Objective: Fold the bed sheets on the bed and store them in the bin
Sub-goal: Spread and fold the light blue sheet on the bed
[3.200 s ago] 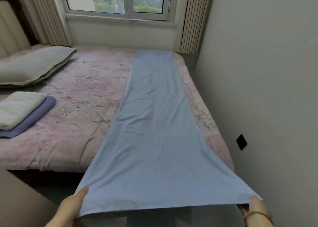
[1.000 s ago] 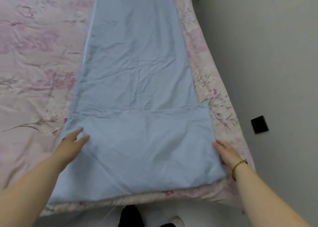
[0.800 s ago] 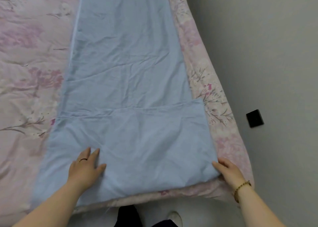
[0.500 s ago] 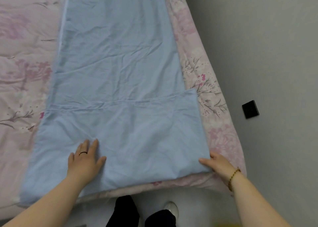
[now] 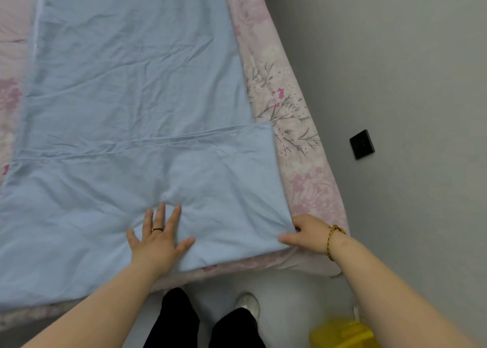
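Note:
A light blue bed sheet (image 5: 131, 89) lies as a long strip down the bed, with its near end folded back over itself into a flap (image 5: 210, 168). My left hand (image 5: 158, 237) rests flat on the flap, fingers spread, a ring on one finger. My right hand (image 5: 305, 233), with a beaded bracelet at the wrist, pinches the flap's near right corner between thumb and fingers. A yellow object (image 5: 342, 333), blurred, sits on the floor at the bottom right; whether it is the bin I cannot tell.
The bed carries a pink floral cover (image 5: 297, 142), showing along the right and near edges. A grey wall (image 5: 408, 57) with a black socket (image 5: 361, 144) stands close on the right. My legs in dark trousers and a white shoe (image 5: 247, 301) stand at the bed's foot.
The near end of the sheet has been folded up onto the bed. My left hand slid right along the flap, and my right hand has closed on the near right corner.

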Demonstrator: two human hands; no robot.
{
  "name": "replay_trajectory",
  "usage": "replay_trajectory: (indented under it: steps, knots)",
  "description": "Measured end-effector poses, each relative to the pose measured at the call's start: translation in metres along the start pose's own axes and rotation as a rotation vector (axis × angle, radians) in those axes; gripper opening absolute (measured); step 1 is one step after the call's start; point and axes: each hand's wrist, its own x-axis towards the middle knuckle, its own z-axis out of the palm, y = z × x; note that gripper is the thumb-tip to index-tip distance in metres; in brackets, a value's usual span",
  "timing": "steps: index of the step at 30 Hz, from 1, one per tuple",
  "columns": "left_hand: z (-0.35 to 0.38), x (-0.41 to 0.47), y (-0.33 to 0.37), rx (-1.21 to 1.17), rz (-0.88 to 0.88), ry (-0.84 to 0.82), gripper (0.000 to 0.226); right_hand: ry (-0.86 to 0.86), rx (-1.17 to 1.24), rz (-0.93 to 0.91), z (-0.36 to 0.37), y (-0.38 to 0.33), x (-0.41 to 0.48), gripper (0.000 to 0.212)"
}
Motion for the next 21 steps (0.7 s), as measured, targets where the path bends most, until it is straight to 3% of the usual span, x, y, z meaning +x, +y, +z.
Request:
replay_trajectory:
  steps: [1, 3, 5, 7, 9, 11, 15, 18, 21]
  knots:
    - [-0.001, 0.001, 0.000, -0.002, -0.004, -0.007, 0.075, 0.017, -0.002, -0.012, -0.002, 0.002, -0.003, 0.017]
    - [-0.002, 0.003, 0.001, -0.003, -0.012, -0.024, 0.075, 0.017, -0.104, 0.013, -0.005, 0.016, -0.008, 0.033]
    - [-0.003, 0.003, 0.002, 0.001, -0.014, -0.042, 0.076, -0.019, -0.110, 0.017, -0.004, 0.035, -0.011, 0.031]
    - [-0.003, 0.004, 0.002, 0.006, -0.023, -0.044, 0.076, 0.061, 0.119, -0.013, 0.001, 0.047, -0.013, 0.002]
    - [-0.004, 0.003, 0.005, 0.011, -0.034, -0.033, 0.075, 0.175, 0.381, -0.037, 0.008, 0.044, -0.010, 0.027]
    - [-0.005, 0.001, 0.009, -0.005, -0.056, 0.015, 0.073, 0.261, 0.594, -0.057, 0.017, 0.032, -0.002, 0.037]
    - [-0.024, 0.009, 0.023, -0.115, -0.059, 0.221, 0.061, 0.347, 0.814, -0.067, 0.020, 0.003, 0.014, 0.019]
    - [-0.044, 0.024, 0.043, -0.179, 0.101, 0.281, 0.064, 0.289, 0.722, -0.156, 0.026, -0.008, 0.018, 0.011]
    - [-0.069, 0.036, 0.077, -0.219, 0.488, 0.422, 0.081, 0.249, 0.335, -0.329, 0.042, -0.015, 0.009, 0.020]
